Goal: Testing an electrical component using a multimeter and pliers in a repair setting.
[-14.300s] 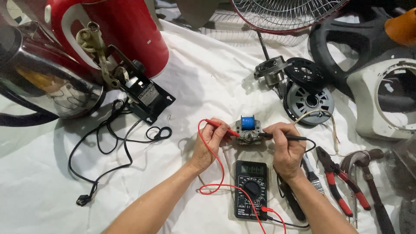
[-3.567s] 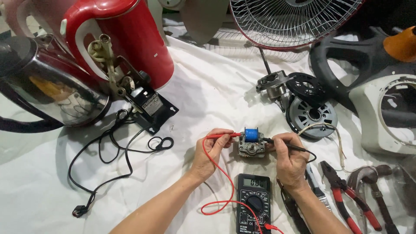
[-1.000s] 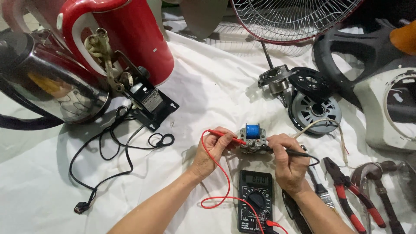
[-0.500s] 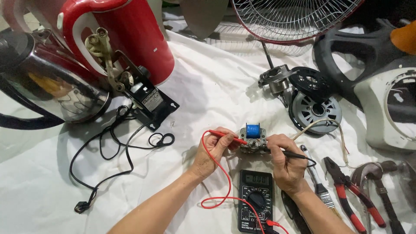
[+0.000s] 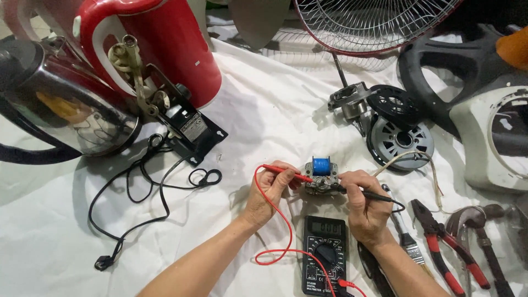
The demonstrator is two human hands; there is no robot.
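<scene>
- White cloth [image 5: 286, 110] is covering the work surface, and the small motor with a blue coil [image 5: 322, 176] is lying on it, just above the black multimeter [image 5: 325, 256].
- A red probe [image 5: 283, 171] is being pinched by the left hand [image 5: 269, 190], its tip being pressed to the motor's left side.
- A black probe [image 5: 367, 193] is being gripped by the right hand [image 5: 366, 206], its tip being held at the motor's right side.
- The motor is being judged small, stiff and dense, with delicate windings; its metal frame is being judged the safest hold.
- Red-handled pliers [image 5: 440, 242] are lying to the right of the multimeter.
</scene>
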